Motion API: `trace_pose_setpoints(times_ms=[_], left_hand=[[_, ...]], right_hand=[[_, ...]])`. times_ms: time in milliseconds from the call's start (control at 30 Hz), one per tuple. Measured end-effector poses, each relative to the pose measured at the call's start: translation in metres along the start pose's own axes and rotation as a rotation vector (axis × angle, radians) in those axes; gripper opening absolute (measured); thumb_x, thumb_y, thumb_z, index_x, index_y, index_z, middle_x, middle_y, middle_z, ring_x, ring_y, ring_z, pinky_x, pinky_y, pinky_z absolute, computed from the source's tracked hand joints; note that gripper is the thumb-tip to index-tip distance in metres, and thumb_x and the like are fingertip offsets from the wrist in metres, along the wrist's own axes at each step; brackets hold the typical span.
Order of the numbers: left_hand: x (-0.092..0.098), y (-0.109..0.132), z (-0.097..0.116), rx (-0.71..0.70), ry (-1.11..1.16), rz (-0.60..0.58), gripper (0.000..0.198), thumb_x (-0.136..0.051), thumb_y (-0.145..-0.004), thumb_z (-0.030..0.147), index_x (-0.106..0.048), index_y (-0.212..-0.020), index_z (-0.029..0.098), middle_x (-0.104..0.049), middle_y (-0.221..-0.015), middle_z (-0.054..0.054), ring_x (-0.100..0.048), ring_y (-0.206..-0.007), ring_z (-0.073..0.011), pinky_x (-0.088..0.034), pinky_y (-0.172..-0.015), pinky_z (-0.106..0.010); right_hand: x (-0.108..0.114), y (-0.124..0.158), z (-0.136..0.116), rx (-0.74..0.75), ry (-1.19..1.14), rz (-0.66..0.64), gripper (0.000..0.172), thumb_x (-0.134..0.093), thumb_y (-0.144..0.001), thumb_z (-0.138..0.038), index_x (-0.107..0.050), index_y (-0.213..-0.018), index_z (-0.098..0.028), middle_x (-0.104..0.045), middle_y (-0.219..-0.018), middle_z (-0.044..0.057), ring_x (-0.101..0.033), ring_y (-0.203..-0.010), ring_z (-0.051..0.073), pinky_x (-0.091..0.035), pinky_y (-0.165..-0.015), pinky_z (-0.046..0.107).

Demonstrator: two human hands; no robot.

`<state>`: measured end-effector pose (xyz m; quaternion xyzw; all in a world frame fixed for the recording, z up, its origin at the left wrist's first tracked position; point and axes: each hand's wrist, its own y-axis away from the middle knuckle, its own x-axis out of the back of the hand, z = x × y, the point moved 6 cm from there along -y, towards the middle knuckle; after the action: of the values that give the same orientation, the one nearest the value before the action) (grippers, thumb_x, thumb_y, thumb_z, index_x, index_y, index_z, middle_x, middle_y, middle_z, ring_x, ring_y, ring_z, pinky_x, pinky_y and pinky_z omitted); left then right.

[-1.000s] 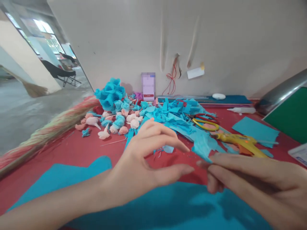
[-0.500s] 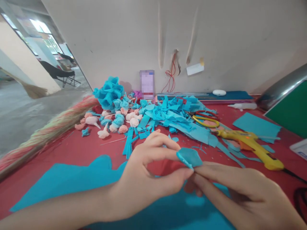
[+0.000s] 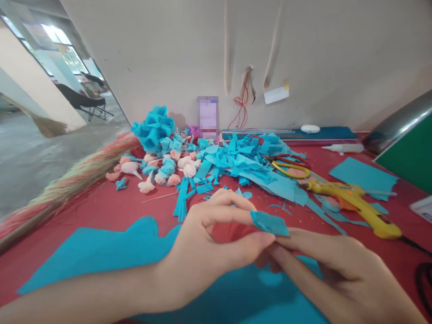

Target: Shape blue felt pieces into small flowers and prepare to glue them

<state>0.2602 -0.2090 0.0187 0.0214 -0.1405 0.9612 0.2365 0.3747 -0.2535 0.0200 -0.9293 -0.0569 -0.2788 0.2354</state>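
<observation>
A small piece of blue crepe paper (image 3: pixel 270 223) is pinched between both hands above the table. My left hand (image 3: pixel 216 243) grips its left edge with thumb and fingertips. My right hand (image 3: pixel 340 265) closes on its right end, thumb and forefinger pressed together. The paper's near edge looks folded or curled over; its underside is hidden by my fingers. Below my hands lies a large sheet of blue paper (image 3: pixel 101 252), partly covered by my forearm.
A heap of blue paper strips (image 3: pixel 243 157) lies behind my hands. Pink, white and blue paper rosettes (image 3: pixel 167 167) and a blue flower bunch (image 3: pixel 154 129) are left of it. Yellow-handled scissors (image 3: pixel 290 170) and a yellow glue gun (image 3: pixel 357 202) lie on the right. A phone (image 3: pixel 208 118) leans against the wall.
The blue paper piece has flattened and its near edge has turned over between my fingertips. Both hands have shifted slightly right and stay closed on it.
</observation>
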Motion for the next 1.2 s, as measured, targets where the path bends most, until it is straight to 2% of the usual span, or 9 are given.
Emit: trace_pose_setpoints(times_ms=[133,300,400,567,700,833,933,1067,1200], left_hand=[[-0.001,0.001,-0.005,0.058,0.097,0.010,0.009,-0.064,-0.066,0.015,-0.064,-0.058,0.017,-0.052,-0.071,-0.002,-0.050,-0.071,-0.0135,-0.048,-0.057,-0.023],[-0.005,0.003,-0.011,0.166,0.275,-0.002,0.006,-0.064,-0.065,0.015,-0.064,-0.059,0.015,-0.048,-0.074,-0.002,-0.050,-0.058,-0.0100,-0.049,-0.043,-0.020],[-0.005,0.003,-0.012,0.183,0.347,0.012,0.006,-0.063,-0.063,0.012,-0.063,-0.058,0.015,-0.047,-0.074,-0.002,-0.051,-0.059,-0.0105,-0.047,-0.040,-0.018],[-0.004,0.002,-0.015,0.209,0.314,0.034,0.004,-0.066,-0.062,0.012,-0.065,-0.059,0.015,-0.048,-0.075,-0.001,-0.050,-0.062,-0.0096,-0.049,-0.047,-0.018],[-0.005,0.003,-0.017,0.244,0.364,0.014,0.004,-0.066,-0.063,0.015,-0.065,-0.060,0.016,-0.046,-0.076,0.000,-0.050,-0.061,-0.0088,-0.048,-0.046,-0.018],[-0.002,0.003,-0.015,0.189,0.275,0.049,0.010,-0.067,-0.063,0.014,-0.064,-0.055,0.017,-0.049,-0.072,0.001,-0.049,-0.068,-0.0078,-0.045,-0.062,-0.017],[-0.003,0.004,-0.016,0.188,0.255,0.036,0.012,-0.067,-0.064,0.013,-0.064,-0.054,0.018,-0.051,-0.072,0.002,-0.050,-0.072,-0.0081,-0.044,-0.068,-0.017],[-0.004,0.004,-0.018,0.192,0.260,0.037,0.012,-0.067,-0.064,0.013,-0.065,-0.054,0.018,-0.049,-0.072,0.002,-0.049,-0.073,-0.0083,-0.044,-0.068,-0.018],[-0.008,0.004,-0.019,0.199,0.386,-0.011,0.011,-0.065,-0.066,0.013,-0.067,-0.058,0.020,-0.048,-0.074,0.002,-0.050,-0.062,-0.0071,-0.047,-0.055,-0.019]], right_hand=[[-0.001,-0.001,0.001,-0.049,-0.038,0.002,0.021,-0.051,-0.074,-0.007,-0.061,-0.074,-0.025,-0.063,-0.067,-0.013,-0.059,-0.057,0.001,-0.041,-0.057,-0.002],[-0.003,-0.002,0.001,-0.017,-0.061,-0.006,0.020,-0.051,-0.075,-0.007,-0.060,-0.071,-0.024,-0.063,-0.064,-0.013,-0.058,-0.054,0.000,-0.040,-0.056,-0.003],[-0.003,-0.001,0.002,-0.036,-0.061,-0.002,0.019,-0.050,-0.075,-0.007,-0.059,-0.069,-0.023,-0.062,-0.062,-0.013,-0.058,-0.053,0.000,-0.041,-0.055,-0.002],[-0.005,-0.002,0.001,-0.041,-0.044,-0.017,0.020,-0.049,-0.076,-0.008,-0.058,-0.068,-0.024,-0.061,-0.062,-0.013,-0.058,-0.054,-0.001,-0.040,-0.057,-0.003],[-0.003,-0.002,0.000,-0.014,-0.029,0.001,0.019,-0.050,-0.075,-0.007,-0.057,-0.068,-0.023,-0.061,-0.061,-0.014,-0.057,-0.053,-0.001,-0.039,-0.056,-0.003],[-0.002,-0.001,0.002,-0.008,-0.003,0.011,0.019,-0.050,-0.074,-0.007,-0.058,-0.072,-0.024,-0.061,-0.060,-0.013,-0.056,-0.051,-0.001,-0.039,-0.054,-0.003],[0.000,0.000,0.003,-0.006,-0.010,0.024,0.020,-0.048,-0.075,-0.007,-0.057,-0.071,-0.025,-0.059,-0.058,-0.014,-0.056,-0.050,-0.002,-0.038,-0.054,-0.004],[0.002,0.002,0.002,0.015,-0.001,0.051,0.019,-0.049,-0.075,-0.009,-0.057,-0.068,-0.025,-0.060,-0.057,-0.014,-0.056,-0.049,-0.002,-0.038,-0.053,-0.004],[0.000,0.001,0.003,0.028,-0.001,0.055,0.019,-0.048,-0.077,-0.012,-0.058,-0.068,-0.026,-0.060,-0.057,-0.015,-0.057,-0.048,-0.001,-0.040,-0.053,-0.004]])
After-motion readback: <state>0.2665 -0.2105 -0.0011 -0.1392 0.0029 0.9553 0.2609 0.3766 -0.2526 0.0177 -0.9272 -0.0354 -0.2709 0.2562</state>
